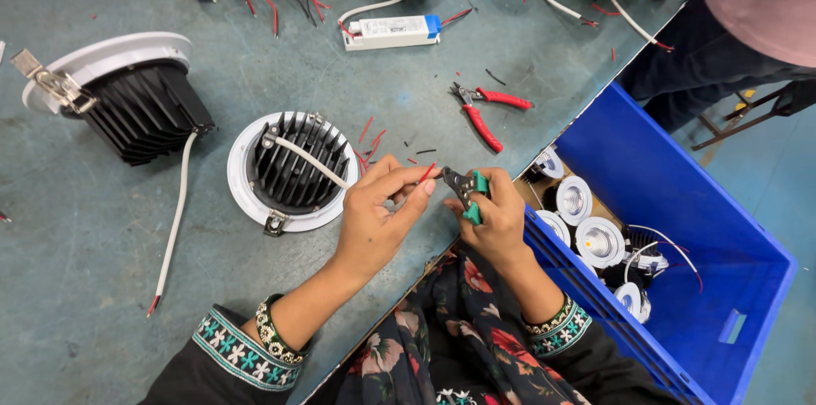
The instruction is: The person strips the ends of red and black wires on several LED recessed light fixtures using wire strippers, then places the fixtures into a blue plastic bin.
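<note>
Two hands meet at the table (102, 226) edge: the left hand (374, 218) pinches a thin red wire (426, 173) between thumb and fingertips, while the right hand (495, 216) is closed around green-handled wire strippers (466, 191), whose tip touches the wire's end. Good practice, as judged here: keep the wire taut and square to the blades, and squeeze lightly so only insulation is cut. Just left lies a round downlight (293, 171), heat-sink fins up; red-handled cutters (486, 110) rest beyond.

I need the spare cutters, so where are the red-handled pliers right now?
In the head view, the red-handled pliers lie on the grey table, just above the right hand, between the white driver box and the blue crate.
</note>
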